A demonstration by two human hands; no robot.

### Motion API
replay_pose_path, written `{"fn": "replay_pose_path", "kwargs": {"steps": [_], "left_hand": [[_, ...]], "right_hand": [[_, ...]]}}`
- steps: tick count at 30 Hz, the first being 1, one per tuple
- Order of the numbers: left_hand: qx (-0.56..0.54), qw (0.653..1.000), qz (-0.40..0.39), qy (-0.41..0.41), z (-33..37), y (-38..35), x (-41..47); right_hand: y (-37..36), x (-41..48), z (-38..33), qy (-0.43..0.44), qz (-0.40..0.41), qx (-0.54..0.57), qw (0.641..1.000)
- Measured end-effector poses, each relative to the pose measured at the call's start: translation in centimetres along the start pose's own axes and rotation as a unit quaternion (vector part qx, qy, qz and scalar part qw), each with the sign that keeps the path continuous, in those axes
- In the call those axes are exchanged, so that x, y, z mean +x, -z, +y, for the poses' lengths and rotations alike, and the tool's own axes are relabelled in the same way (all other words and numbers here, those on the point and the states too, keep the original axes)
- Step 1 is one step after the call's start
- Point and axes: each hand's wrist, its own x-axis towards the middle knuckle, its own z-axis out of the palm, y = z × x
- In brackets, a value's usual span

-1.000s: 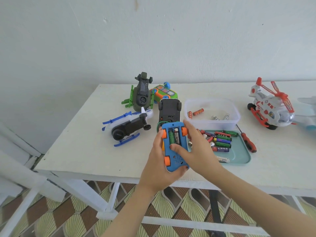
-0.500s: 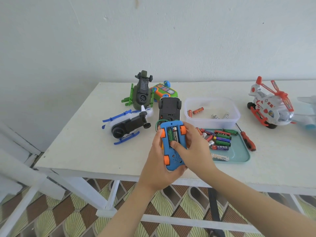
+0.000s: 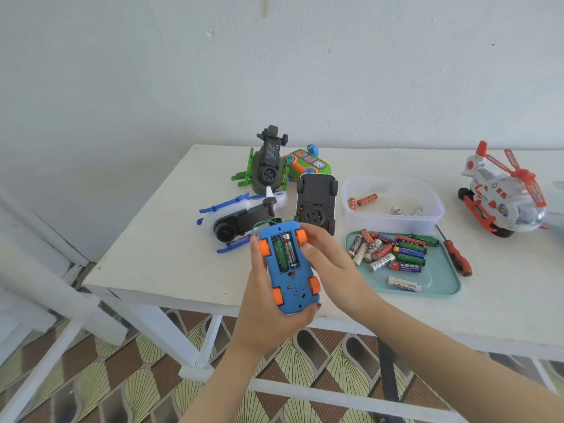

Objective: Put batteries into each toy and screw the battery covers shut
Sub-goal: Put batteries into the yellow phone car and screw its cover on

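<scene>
Left of the tray [image 3: 442, 288], the left hand [image 3: 259, 312] wraps around the blue toy car [image 3: 290, 285], belly up so its two batteries [image 3: 285, 250] are reachable. The right hand [image 3: 329, 264] touches the car's side, perhaps to steady it; whether it truly grips, I cannot tell.

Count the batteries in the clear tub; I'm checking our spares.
4. One orange battery by the left wall of the tub, another orange battery beside it, two pale batteries right of the middle. The cloudy wall may hide more.
</scene>
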Motion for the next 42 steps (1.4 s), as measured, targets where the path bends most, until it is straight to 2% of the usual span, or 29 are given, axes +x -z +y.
{"fn": "replay_pose_path", "kwargs": {"steps": [3, 5, 8, 13, 16, 22, 24, 26, 28, 30, 32, 35, 37, 39, 41, 42], "left_hand": [[0.0, 1.0, 0.018, 0.013, -0.2, 0.8, -0.5], [-0.006, 0.999, 0.034, 0.025, -0.4, 1.2, -0.7], [-0.014, 0.998, 0.046, 0.043, -0.9, 1.9, -0.8], [-0.024, 0.997, 0.036, 0.059, -1.5, 2.5, -0.8], [-0.025, 0.997, 0.028, 0.065, -1.4, 2.6, -0.6], [-0.019, 0.997, 0.016, 0.076, -1.7, 3.0, -0.2], [-0.014, 0.997, 0.013, 0.074, -1.7, 3.0, -0.1], [-0.011, 0.997, 0.012, 0.074, -1.7, 3.0, -0.1], [-0.014, 0.997, 0.007, 0.075, -1.6, 2.9, 0.0], [-0.013, 0.997, 0.001, 0.074, -1.6, 2.8, 0.2], [-0.015, 0.997, -0.008, 0.07, -1.4, 2.5, 0.3], [-0.031, 0.998, -0.025, 0.056, -0.8, 2.0, 0.5], [-0.047, 0.997, -0.038, 0.046, -0.5, 1.5, 0.7], [-0.046, 0.997, -0.045, 0.039, -0.7, 0.9, 0.9], [-0.04, 0.997, -0.052, 0.037, -0.7, 0.2, 1.0], [-0.036, 0.997, -0.056, 0.036, -0.6, 0.0, 1.1]], "right_hand": [[-0.3, 0.6, 0.6, -0.019, 0.008, -0.033, 0.999], [-0.1, 0.8, 1.1, -0.027, 0.027, -0.139, 0.99], [1.0, 0.7, 1.9, 0.003, 0.048, -0.343, 0.938], [1.9, 0.5, 2.9, 0.092, -0.036, -0.543, 0.834], [1.6, 0.5, 3.0, 0.094, -0.075, -0.6, 0.791], [1.6, 0.9, 2.6, 0.056, -0.066, -0.599, 0.796], [1.7, 1.1, 2.0, 0.033, -0.078, -0.624, 0.777], [1.7, 1.4, 1.8, 0.07, -0.066, -0.657, 0.748], [1.7, 1.5, 1.4, 0.099, -0.031, -0.67, 0.735], [2.1, 1.7, 1.7, 0.101, 0.021, -0.622, 0.776], [2.6, 1.5, 1.4, 0.081, 0.066, -0.504, 0.857], [3.0, 1.4, 0.0, 0.079, 0.17, -0.365, 0.912], [2.9, 1.5, -1.2, 0.024, 0.173, -0.272, 0.946], [2.5, 1.5, -2.7, -0.052, 0.137, -0.149, 0.978], [2.1, 1.2, -3.9, -0.099, 0.096, -0.018, 0.99], [2.0, 1.0, -4.4, -0.109, 0.084, 0.008, 0.99]]}}
